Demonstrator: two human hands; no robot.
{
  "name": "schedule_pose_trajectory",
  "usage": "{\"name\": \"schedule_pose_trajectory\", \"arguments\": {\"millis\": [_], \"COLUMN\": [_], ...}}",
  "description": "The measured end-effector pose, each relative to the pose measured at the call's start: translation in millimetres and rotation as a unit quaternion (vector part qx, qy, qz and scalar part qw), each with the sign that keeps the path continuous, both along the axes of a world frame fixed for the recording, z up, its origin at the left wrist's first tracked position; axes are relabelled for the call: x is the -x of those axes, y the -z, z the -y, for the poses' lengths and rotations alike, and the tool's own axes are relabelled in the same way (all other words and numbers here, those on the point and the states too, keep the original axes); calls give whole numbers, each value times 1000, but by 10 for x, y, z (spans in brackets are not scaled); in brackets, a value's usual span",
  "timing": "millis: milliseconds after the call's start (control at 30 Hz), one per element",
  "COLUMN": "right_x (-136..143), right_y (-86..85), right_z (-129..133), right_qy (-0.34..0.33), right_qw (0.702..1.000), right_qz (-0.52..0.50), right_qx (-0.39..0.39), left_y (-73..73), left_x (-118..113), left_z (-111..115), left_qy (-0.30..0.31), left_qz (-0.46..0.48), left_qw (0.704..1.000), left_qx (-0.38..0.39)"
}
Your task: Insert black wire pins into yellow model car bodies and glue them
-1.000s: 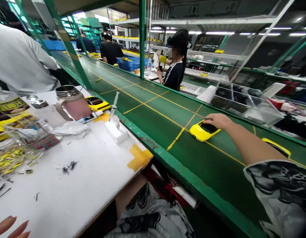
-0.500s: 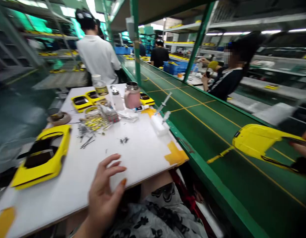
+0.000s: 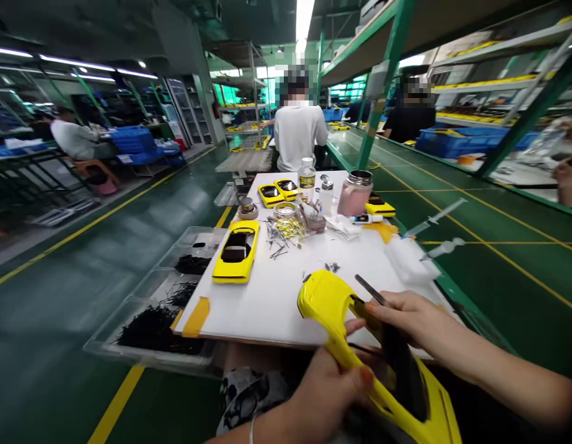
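Observation:
My left hand (image 3: 320, 391) is closed round the side of a yellow model car body (image 3: 327, 296), which is tilted over the table's front edge. My right hand (image 3: 418, 317) is closed on slim dark tweezers (image 3: 369, 290), whose far end points up and left. Its fingers are at the car body's window opening, and whether they also grip the body is hidden. Just beyond lie tiny black parts (image 3: 332, 267) on the white table (image 3: 271, 302). Another yellow car body (image 3: 237, 253) rests on the table to the left.
Syringes (image 3: 436, 219) stand in a white block (image 3: 413, 262) at the table's right. A pink flask (image 3: 355, 194), a bottle (image 3: 306, 176) and yellow scraps (image 3: 288, 227) are farther back. Trays of black strips (image 3: 151, 330) lie left; a green conveyor (image 3: 489, 246) runs right. A person in white (image 3: 299, 132) is ahead.
The view has swung left. My right hand has brought the yellow car body from over the conveyor to the table's front, and my left hand, open before, now grips it. Tweezers now show.

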State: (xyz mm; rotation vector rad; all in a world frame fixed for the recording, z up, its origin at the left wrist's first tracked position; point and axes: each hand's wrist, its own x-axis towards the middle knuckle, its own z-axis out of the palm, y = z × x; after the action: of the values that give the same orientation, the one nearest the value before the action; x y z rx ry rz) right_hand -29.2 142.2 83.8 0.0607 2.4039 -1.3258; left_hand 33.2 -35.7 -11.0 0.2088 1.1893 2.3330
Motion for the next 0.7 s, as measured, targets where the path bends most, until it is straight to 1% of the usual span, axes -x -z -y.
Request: {"name": "schedule_pose_trajectory", "arguments": {"millis": [100,167,233,333,433,533,600,633,700], "right_x": [268,385,455,521,592,674,719,737,766], "right_y": [52,98,173,343,523,644,685,698,721], "right_z": [203,276,338,398,385,342,326,325,334], "right_qy": [-42,-59,-67,-64,-62,-59,-65,-68,-68], "right_qw": [997,996,995,995,996,994,992,991,989], "right_qz": [49,49,48,24,-37,-84,-106,-114,-128], "right_qx": [35,47,57,67,57,31,14,8,1], "left_y": [-41,-51,-27,48,91,56,9,-14,-59], "left_x": [283,537,783,1045,1162,1198,1200,1196,1182], "left_z": [363,551,657,675,644,686,758,799,882], "left_qy": [-94,-135,-155,-157,-145,-121,-97,-89,-91], "left_qz": [88,109,102,68,11,-56,-98,-119,-162], "left_qw": [991,984,981,983,981,968,947,932,893], "left_qx": [34,44,49,73,126,214,289,330,410]}}
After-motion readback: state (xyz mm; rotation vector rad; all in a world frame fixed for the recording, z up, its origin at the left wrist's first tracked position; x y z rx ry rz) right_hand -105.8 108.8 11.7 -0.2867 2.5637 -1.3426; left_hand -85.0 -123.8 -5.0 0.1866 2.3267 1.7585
